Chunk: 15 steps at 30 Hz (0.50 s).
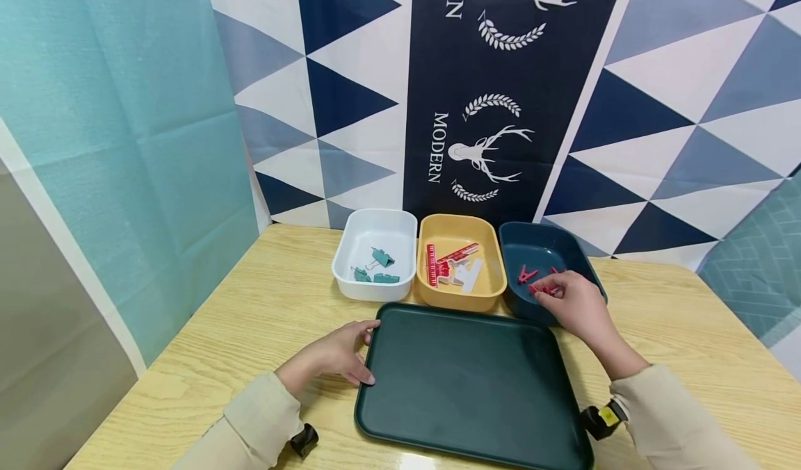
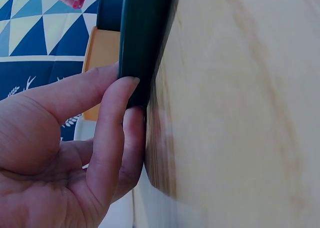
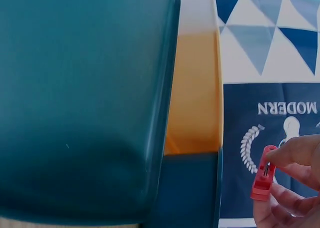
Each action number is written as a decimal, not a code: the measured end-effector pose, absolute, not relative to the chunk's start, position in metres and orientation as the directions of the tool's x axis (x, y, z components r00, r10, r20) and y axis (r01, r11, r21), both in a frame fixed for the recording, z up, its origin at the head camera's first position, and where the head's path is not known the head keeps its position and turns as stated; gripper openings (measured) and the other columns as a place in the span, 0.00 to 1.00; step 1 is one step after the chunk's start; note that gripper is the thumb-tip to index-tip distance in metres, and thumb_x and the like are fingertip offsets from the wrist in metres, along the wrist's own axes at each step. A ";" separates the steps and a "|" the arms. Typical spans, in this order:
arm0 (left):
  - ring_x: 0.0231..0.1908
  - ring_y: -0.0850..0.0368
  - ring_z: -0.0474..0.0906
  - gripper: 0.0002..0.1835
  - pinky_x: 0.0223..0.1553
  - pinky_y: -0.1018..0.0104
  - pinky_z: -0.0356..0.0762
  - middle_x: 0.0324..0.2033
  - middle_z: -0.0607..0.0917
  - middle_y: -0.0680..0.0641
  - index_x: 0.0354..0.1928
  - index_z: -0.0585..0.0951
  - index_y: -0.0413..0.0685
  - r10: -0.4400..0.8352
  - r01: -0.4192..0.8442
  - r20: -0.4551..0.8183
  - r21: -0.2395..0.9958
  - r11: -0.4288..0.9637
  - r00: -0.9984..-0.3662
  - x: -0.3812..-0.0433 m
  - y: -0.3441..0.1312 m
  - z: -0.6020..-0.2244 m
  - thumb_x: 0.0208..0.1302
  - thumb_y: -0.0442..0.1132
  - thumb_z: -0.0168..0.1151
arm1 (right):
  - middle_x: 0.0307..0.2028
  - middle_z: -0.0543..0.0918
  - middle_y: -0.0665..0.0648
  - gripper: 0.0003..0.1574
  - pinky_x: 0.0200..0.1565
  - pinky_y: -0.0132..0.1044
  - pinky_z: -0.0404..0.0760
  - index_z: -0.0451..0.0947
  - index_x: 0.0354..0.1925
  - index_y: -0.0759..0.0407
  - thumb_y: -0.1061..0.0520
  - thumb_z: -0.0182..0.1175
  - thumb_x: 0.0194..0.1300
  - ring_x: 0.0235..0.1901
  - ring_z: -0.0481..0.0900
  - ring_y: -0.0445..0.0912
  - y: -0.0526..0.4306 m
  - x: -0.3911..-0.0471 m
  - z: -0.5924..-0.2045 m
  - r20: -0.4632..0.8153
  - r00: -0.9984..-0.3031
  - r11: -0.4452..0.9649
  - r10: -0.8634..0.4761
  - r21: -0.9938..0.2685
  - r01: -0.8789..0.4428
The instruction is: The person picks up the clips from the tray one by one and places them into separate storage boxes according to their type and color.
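My right hand [image 1: 578, 304] pinches a small red clothespin [image 3: 263, 174] between thumb and fingertips, above the near side of the dark blue bin [image 1: 591, 275]. Another red clothespin [image 1: 526, 274] lies inside that bin, and more red shows by my fingers. At the left rim of a dark green tray [image 1: 469, 379], my left hand [image 1: 341, 352] holds the edge with thumb and fingers. The left wrist view has those fingers [image 2: 112, 123] on both sides of the rim. The tray lies on the wooden table with nothing on it.
A white bin [image 1: 338, 265] holds several teal binder clips [image 1: 383, 257]. Beside it, a yellow bin [image 1: 497, 286] contains red clips [image 1: 432, 265] and a white clip [image 1: 468, 275]. All bins stand in a row behind the tray, before a patterned cloth [image 1: 350, 87].
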<state>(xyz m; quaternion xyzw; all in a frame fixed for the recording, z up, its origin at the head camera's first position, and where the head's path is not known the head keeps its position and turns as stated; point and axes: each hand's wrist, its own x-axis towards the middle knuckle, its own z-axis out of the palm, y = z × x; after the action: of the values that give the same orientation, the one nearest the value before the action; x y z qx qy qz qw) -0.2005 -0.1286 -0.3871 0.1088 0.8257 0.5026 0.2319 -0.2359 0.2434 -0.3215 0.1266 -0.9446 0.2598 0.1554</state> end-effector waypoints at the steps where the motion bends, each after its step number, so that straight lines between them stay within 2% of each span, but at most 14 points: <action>1: 0.27 0.53 0.77 0.52 0.25 0.60 0.82 0.47 0.65 0.42 0.70 0.56 0.42 0.415 -0.054 -0.274 0.882 0.469 -0.868 -0.200 -0.129 -0.387 0.41 0.20 0.72 | 0.29 0.75 0.59 0.06 0.24 0.35 0.71 0.84 0.32 0.66 0.63 0.64 0.55 0.29 0.70 0.50 0.245 -0.239 -0.321 0.354 -0.923 0.837 -0.152 -0.450 -0.311; 8: 0.27 0.52 0.77 0.52 0.25 0.60 0.82 0.47 0.64 0.42 0.70 0.55 0.42 0.419 -0.058 -0.272 0.888 0.455 -0.866 -0.201 -0.129 -0.387 0.41 0.20 0.71 | 0.31 0.80 0.64 0.09 0.23 0.36 0.72 0.82 0.33 0.70 0.63 0.62 0.57 0.26 0.72 0.50 0.255 -0.259 -0.320 0.335 -0.931 0.841 -0.143 -0.455 -0.293; 15: 0.27 0.52 0.77 0.52 0.25 0.60 0.82 0.48 0.64 0.42 0.70 0.55 0.42 0.412 -0.060 -0.277 0.882 0.468 -0.868 -0.201 -0.129 -0.387 0.41 0.21 0.72 | 0.30 0.80 0.65 0.11 0.23 0.36 0.74 0.80 0.37 0.73 0.63 0.61 0.59 0.24 0.73 0.49 0.257 -0.274 -0.318 0.250 -0.963 0.838 -0.103 -0.500 -0.220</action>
<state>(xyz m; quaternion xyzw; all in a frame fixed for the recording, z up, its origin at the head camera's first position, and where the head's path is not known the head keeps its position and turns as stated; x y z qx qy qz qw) -0.2012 -0.1289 -0.3874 0.1070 0.8242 0.5046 0.2339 -0.2744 0.2574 -0.3175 0.0848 -0.9526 0.2719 0.1071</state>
